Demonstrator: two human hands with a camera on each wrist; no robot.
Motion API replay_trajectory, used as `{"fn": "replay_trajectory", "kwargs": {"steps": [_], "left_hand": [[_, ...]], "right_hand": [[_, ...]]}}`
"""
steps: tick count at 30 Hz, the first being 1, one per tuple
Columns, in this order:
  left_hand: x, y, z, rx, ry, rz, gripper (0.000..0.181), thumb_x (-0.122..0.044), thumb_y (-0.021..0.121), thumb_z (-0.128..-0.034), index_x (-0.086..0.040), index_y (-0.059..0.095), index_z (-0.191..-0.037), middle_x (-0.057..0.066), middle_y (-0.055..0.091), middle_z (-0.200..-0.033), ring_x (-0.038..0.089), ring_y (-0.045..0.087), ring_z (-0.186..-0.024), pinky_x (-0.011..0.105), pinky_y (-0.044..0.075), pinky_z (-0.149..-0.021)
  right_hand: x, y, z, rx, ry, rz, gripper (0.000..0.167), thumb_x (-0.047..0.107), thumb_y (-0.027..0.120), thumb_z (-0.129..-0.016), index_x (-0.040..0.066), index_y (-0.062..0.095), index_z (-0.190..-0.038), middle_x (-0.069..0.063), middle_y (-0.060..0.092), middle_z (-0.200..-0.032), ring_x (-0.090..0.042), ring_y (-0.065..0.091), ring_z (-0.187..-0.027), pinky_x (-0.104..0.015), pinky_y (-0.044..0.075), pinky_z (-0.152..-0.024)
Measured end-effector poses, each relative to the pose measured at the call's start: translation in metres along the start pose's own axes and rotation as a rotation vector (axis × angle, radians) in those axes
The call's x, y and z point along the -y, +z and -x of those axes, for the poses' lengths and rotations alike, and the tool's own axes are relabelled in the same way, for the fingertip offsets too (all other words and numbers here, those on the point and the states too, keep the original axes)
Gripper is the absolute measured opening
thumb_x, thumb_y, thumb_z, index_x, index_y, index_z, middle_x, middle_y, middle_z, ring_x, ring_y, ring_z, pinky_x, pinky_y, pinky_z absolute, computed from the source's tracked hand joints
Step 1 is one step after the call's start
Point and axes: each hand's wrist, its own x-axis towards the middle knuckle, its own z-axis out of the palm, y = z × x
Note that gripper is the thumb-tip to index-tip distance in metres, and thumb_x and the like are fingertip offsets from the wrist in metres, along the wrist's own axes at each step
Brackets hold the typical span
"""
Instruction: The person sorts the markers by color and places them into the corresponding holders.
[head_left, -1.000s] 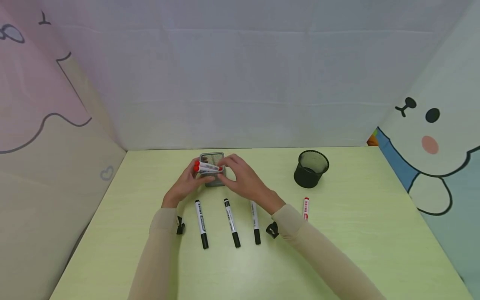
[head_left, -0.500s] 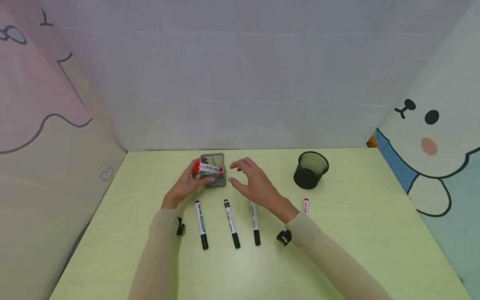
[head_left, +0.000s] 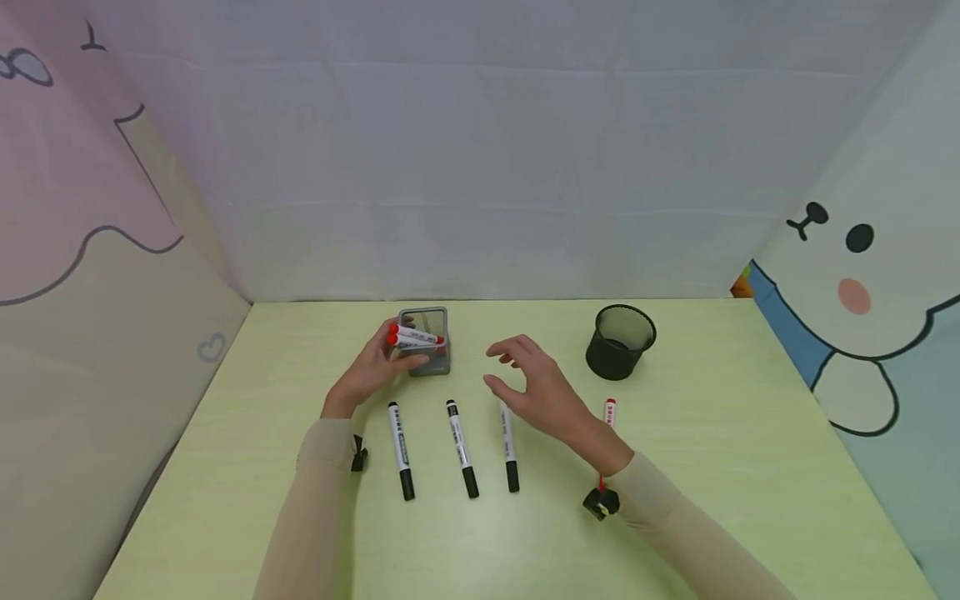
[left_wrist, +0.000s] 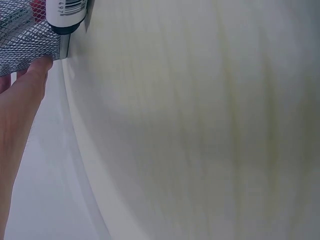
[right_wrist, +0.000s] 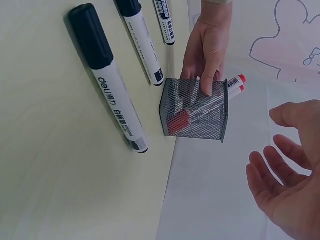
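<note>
My left hand (head_left: pixel 366 377) grips a square grey mesh pen holder (head_left: pixel 441 363) at its left side, thumb along the front. Two red-capped whiteboard markers (head_left: pixel 416 337) lean in the holder, their red ends over its left rim. In the right wrist view the left hand's thumb presses on the mesh of the pen holder (right_wrist: pixel 197 127). To the right of the holder and apart from it, my right hand (head_left: pixel 542 390) hangs over the table with loosely bent fingers and nothing in them. Three black-capped markers (head_left: pixel 462 450) lie in a row in front of the hands.
A round black mesh cup (head_left: pixel 615 360) stands at the back right. In front of it lies a red-capped marker (head_left: pixel 610 412), partly hidden by my right wrist. A white cloth wall (head_left: pixel 480 183) rises behind the table (head_left: pixel 705 433).
My right hand has drawn away from the markers in the pen holder, moving right and nearer to me. The left hand stays on the holder.
</note>
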Motion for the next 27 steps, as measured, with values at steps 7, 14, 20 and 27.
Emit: {"fn": "replay_trajectory", "kwargs": {"steps": [7, 14, 20, 27], "left_hand": [[-0.002, 0.000, 0.001, -0.001, -0.003, 0.001, 0.084, -0.015, 0.080, -0.0921, -0.017, 0.028, -0.158, 0.005, 0.048, -0.146, 0.019, 0.034, -0.147, 0.047, 0.032, -0.118], [-0.002, 0.001, 0.000, -0.004, -0.007, -0.005, 0.086, -0.018, 0.081, -0.0913, -0.018, 0.027, -0.159, 0.006, 0.047, -0.148, 0.020, 0.030, -0.150, 0.048, 0.030, -0.119], [-0.002, 0.001, 0.000, -0.014, -0.017, -0.007, 0.084, -0.017, 0.081, -0.0905, -0.021, 0.030, -0.157, 0.005, 0.047, -0.147, 0.020, 0.030, -0.150, 0.047, 0.030, -0.119], [-0.002, 0.001, 0.000, -0.019, -0.018, -0.016, 0.085, -0.018, 0.082, -0.0905, -0.020, 0.029, -0.158, 0.005, 0.047, -0.148, 0.022, 0.028, -0.151, 0.048, 0.030, -0.120]], "right_hand": [[-0.005, -0.008, 0.015, -0.026, 0.007, 0.008, 0.032, 0.011, 0.077, -0.093, 0.006, 0.065, -0.122, -0.007, 0.062, -0.120, -0.023, 0.062, -0.108, -0.042, 0.055, -0.094], [-0.011, -0.016, 0.032, -0.039, 0.036, 0.035, 0.032, 0.010, 0.077, -0.093, 0.006, 0.064, -0.122, -0.007, 0.063, -0.120, -0.025, 0.064, -0.107, -0.043, 0.055, -0.093], [-0.014, -0.022, 0.046, -0.046, 0.068, 0.043, 0.033, 0.011, 0.079, -0.092, 0.006, 0.065, -0.122, -0.004, 0.063, -0.119, -0.023, 0.065, -0.105, -0.044, 0.057, -0.090], [-0.020, -0.026, 0.062, -0.050, 0.116, 0.080, 0.034, 0.010, 0.079, -0.092, 0.006, 0.064, -0.122, -0.005, 0.064, -0.118, -0.027, 0.066, -0.103, -0.043, 0.058, -0.088]]}}
